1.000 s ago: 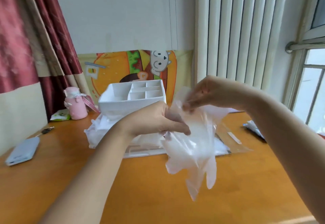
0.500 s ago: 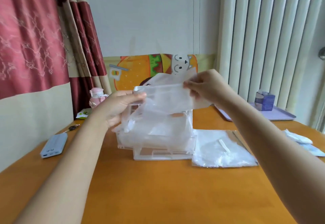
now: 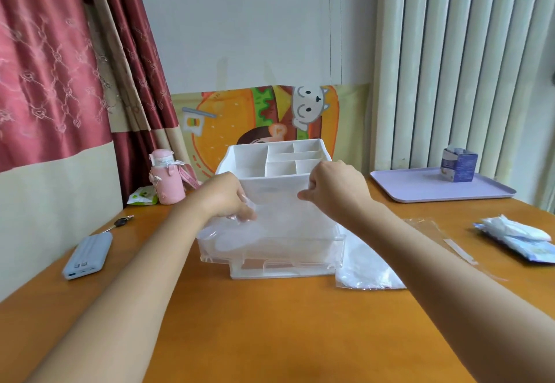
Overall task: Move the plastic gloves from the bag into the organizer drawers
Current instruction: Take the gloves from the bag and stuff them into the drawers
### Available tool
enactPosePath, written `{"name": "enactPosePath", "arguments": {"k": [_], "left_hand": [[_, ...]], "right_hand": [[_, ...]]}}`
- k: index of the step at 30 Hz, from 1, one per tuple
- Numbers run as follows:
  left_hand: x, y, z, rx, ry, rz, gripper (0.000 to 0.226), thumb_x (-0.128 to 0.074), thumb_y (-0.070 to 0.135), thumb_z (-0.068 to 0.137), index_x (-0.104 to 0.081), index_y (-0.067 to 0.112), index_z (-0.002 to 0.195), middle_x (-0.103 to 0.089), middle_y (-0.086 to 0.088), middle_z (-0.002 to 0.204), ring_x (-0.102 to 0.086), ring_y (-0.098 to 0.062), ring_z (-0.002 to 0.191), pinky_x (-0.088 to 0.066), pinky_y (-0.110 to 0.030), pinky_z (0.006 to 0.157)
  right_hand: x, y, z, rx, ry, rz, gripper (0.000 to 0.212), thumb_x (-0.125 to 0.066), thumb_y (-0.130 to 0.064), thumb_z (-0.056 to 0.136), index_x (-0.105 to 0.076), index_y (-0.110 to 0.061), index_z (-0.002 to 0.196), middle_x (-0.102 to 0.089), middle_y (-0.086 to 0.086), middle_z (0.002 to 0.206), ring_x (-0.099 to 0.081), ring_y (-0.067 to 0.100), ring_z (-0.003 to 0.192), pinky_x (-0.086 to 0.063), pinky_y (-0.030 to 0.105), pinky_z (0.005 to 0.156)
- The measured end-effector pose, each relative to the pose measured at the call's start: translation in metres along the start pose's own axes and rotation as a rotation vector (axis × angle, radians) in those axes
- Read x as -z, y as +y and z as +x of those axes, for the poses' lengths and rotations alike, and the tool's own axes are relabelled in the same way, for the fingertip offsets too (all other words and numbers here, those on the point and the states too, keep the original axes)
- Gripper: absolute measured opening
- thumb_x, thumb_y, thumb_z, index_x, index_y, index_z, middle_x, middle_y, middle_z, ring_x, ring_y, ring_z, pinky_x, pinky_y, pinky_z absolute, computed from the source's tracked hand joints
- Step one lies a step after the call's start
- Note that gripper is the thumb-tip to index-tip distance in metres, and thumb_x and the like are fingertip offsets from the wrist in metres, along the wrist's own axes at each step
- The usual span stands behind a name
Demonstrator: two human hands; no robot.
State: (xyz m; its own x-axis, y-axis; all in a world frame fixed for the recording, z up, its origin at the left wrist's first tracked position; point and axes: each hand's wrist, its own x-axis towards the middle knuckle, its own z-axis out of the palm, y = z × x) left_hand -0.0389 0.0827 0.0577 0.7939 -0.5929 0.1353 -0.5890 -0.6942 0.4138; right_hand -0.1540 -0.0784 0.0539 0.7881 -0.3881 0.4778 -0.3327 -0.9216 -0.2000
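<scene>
A: While both hands are up in front of the organizer (image 3: 249,159), what does each one hold?

B: The left hand (image 3: 225,196) has its fingers curled round the left edge of the plastic gloves (image 3: 279,213). The right hand (image 3: 336,187) pinches their upper right corner between thumb and fingers. The thin plastic is stretched flat between the two.

A: And where do the gloves sit against the organizer?

B: They hang right before its white front, below the open top compartments. Their lower end reaches down to the clear drawer (image 3: 270,252) pulled out at the organizer's base. Whether it lies inside cannot be told, clear on clear.

A: The bag (image 3: 369,267)?

B: It lies flat on the table (image 3: 270,328), just to the right of the organizer, and whitish contents show through it.

A: What else stands round the organizer?

B: To its left, near the wall, is a pink bottle (image 3: 166,180) with a green packet (image 3: 142,196) beside it. Nearer the person on that side are a key (image 3: 120,222) and a grey-blue power bank (image 3: 87,255). To its right, well apart, a lilac tray (image 3: 420,192) carries a blue carton (image 3: 459,165). Closer to the table's right edge lies a pile of white packets (image 3: 516,238). Behind the organizer a burger picture (image 3: 240,118) leans on the wall.
</scene>
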Motion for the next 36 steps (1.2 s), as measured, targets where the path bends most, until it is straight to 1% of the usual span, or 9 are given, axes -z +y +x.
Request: {"name": "enactPosePath", "arguments": {"k": [6, 9, 11, 18, 21, 24, 27, 34, 36], "left_hand": [[-0.001, 0.002, 0.01, -0.007, 0.008, 0.143, 0.02, -0.082, 0.017, 0.069, -0.066, 0.006, 0.063, -0.06, -0.01, 0.062, -0.051, -0.023, 0.059, -0.035, -0.025, 0.056], [0.0, 0.007, 0.012, -0.028, -0.027, 0.175, 0.027, -0.081, 0.017, 0.071, -0.059, 0.012, 0.056, -0.054, -0.002, 0.052, -0.05, -0.02, 0.054, -0.034, -0.023, 0.051], [-0.002, 0.01, 0.011, -0.044, -0.052, 0.184, 0.029, -0.081, 0.02, 0.071, -0.058, 0.014, 0.054, -0.052, 0.0, 0.052, -0.051, -0.018, 0.054, -0.035, -0.022, 0.051], [0.005, 0.006, 0.001, -0.059, 0.055, 0.259, 0.028, -0.081, 0.028, 0.073, -0.056, 0.016, 0.067, -0.046, 0.0, 0.061, -0.041, -0.019, 0.053, -0.025, -0.026, 0.046], [0.017, 0.01, -0.016, -0.044, 0.29, 0.289, 0.033, -0.078, 0.03, 0.079, -0.066, 0.019, 0.107, -0.065, 0.002, 0.103, -0.059, -0.021, 0.093, -0.044, -0.029, 0.067], [0.019, 0.023, -0.035, -0.157, 0.41, 0.165, 0.032, -0.076, 0.029, 0.081, -0.066, 0.021, 0.11, -0.067, 0.006, 0.105, -0.056, -0.015, 0.106, -0.042, -0.026, 0.083], [0.006, 0.034, -0.042, -0.179, 0.191, 0.09, 0.021, -0.069, 0.037, 0.086, -0.069, 0.019, 0.097, -0.068, 0.005, 0.096, -0.062, -0.011, 0.09, -0.05, -0.026, 0.08], [-0.02, 0.02, -0.008, -0.049, -0.272, 0.327, 0.029, -0.058, 0.033, 0.092, -0.063, 0.008, 0.106, -0.06, -0.004, 0.097, -0.057, -0.021, 0.087, -0.046, -0.032, 0.074], [-0.018, 0.017, -0.002, -0.059, -0.348, 0.401, 0.032, -0.056, 0.032, 0.093, -0.06, 0.012, 0.118, -0.063, -0.007, 0.114, -0.06, -0.024, 0.099, -0.047, -0.031, 0.078]], "right_hand": [[0.011, 0.001, -0.003, 0.122, 0.073, 0.094, 0.026, -0.075, -0.031, 0.08, -0.054, -0.016, 0.084, -0.053, -0.004, 0.073, -0.05, 0.02, 0.071, -0.033, 0.029, 0.057], [0.01, -0.006, -0.008, 0.313, -0.214, 0.149, 0.01, -0.07, -0.013, 0.083, -0.07, -0.016, 0.092, -0.068, -0.002, 0.089, -0.061, 0.017, 0.087, -0.046, 0.025, 0.073], [-0.002, -0.012, -0.011, 0.418, -0.401, 0.052, 0.023, -0.061, -0.012, 0.089, -0.07, -0.023, 0.108, -0.066, -0.005, 0.114, -0.057, 0.014, 0.107, -0.046, 0.031, 0.092], [-0.014, -0.018, 0.0, 0.404, -0.646, -0.061, 0.059, -0.055, -0.04, 0.093, -0.033, -0.028, 0.147, -0.037, -0.005, 0.15, -0.034, 0.019, 0.136, -0.027, 0.03, 0.108], [-0.016, -0.019, 0.001, 0.407, -0.677, -0.13, 0.068, -0.051, -0.047, 0.094, -0.019, -0.032, 0.151, -0.023, -0.005, 0.157, -0.024, 0.021, 0.142, -0.021, 0.034, 0.112], [-0.021, -0.022, 0.007, 0.396, -0.684, -0.171, 0.076, -0.051, -0.051, 0.092, -0.009, -0.031, 0.153, -0.015, -0.004, 0.159, -0.023, 0.023, 0.142, -0.022, 0.036, 0.113], [-0.026, -0.025, 0.012, 0.393, -0.701, -0.194, 0.08, -0.051, -0.052, 0.091, -0.008, -0.027, 0.153, -0.018, 0.0, 0.158, -0.029, 0.025, 0.139, -0.028, 0.039, 0.112], [-0.025, -0.028, 0.012, 0.361, -0.77, -0.263, 0.067, -0.043, -0.049, 0.097, -0.019, -0.019, 0.151, -0.029, 0.005, 0.154, -0.032, 0.025, 0.138, -0.026, 0.033, 0.109], [-0.024, -0.027, 0.014, 0.356, -0.773, -0.278, 0.069, -0.044, -0.049, 0.096, -0.017, -0.018, 0.152, -0.027, 0.005, 0.155, -0.03, 0.025, 0.139, -0.024, 0.033, 0.11]]}}
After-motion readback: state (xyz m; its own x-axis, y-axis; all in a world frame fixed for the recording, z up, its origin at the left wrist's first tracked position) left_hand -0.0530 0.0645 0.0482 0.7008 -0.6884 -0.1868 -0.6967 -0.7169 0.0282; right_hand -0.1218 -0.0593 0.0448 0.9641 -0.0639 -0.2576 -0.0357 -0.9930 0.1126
